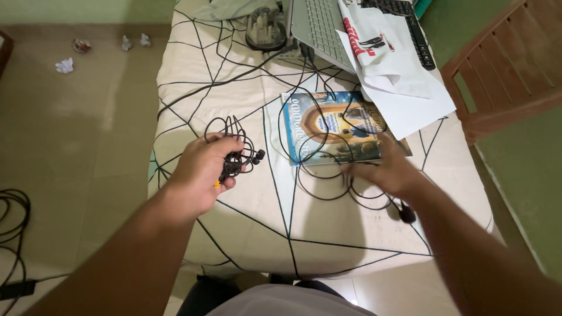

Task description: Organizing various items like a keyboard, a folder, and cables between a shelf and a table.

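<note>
— Holding a tangled bundle of black earphone cable in my left hand; that grip is closed around it, loops sticking up above my fingers and the earbuds poking out to the right.

— And where is that bundle?

— Up off the bed, just above the white sheet with black lines, near its left side.

— Your right hand?

— It's blurred, palm down, fingers spread. It lies over the lower right corner of a blue book and over loose black wire that loops under it on the sheet. Whether that grip has closed on anything, I cannot tell.

— What lies around the book?

— A white sheet of paper just to its right, with a white bag bearing red print on top of that. Beyond them, a silver laptop and a black keyboard at the far edge. Left of the laptop sits a clear round container, with black cords running from there down across the sheet.

— Off the bed?

— A wooden chair on the right. On the floor to the left, crumpled paper scraps and more black cable near the edge.
</note>
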